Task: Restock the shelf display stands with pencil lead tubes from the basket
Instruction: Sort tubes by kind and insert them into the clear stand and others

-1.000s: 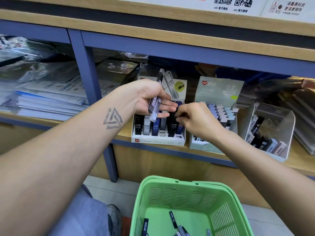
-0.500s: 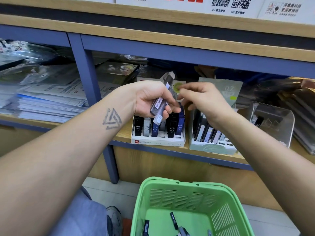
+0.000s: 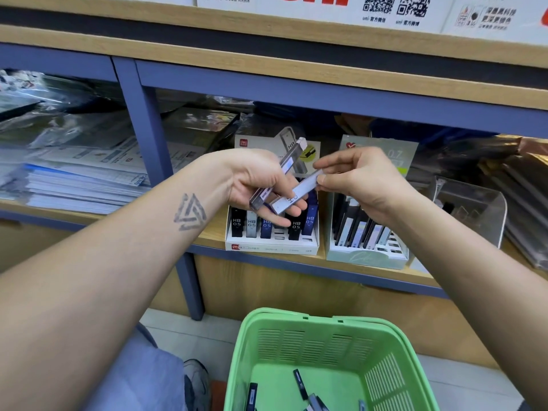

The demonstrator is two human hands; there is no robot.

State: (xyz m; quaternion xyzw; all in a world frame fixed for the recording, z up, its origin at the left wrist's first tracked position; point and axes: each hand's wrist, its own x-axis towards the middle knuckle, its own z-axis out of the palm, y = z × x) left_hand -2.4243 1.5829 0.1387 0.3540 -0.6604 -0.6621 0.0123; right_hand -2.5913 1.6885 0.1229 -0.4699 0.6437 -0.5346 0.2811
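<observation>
My left hand (image 3: 261, 185) grips a grey pencil lead tube (image 3: 281, 170) that points up and to the right. My right hand (image 3: 361, 179) pinches the upper end of a pale lilac lead tube (image 3: 296, 194), whose lower end lies across my left fingers. Both hands hover above a white display stand (image 3: 272, 247) with upright HB 0.5 tubes in black, grey and blue. Beside it on the right stands a pale green display stand (image 3: 367, 256) with slanted tubes. The green basket (image 3: 311, 324) sits below on the floor with several loose tubes in it.
A clear acrylic holder (image 3: 474, 209) stands at the right of the shelf. Stacks of paper in plastic sleeves (image 3: 74, 179) fill the left bay, behind a blue shelf post (image 3: 142, 129). A wooden shelf edge (image 3: 267, 43) runs overhead. My knee and a shoe (image 3: 195, 381) are beside the basket.
My right hand rose from the white stand to my left hand and pinched the lilac tube, drawing it out to the right. My left hand stayed in place with the grey tube.
</observation>
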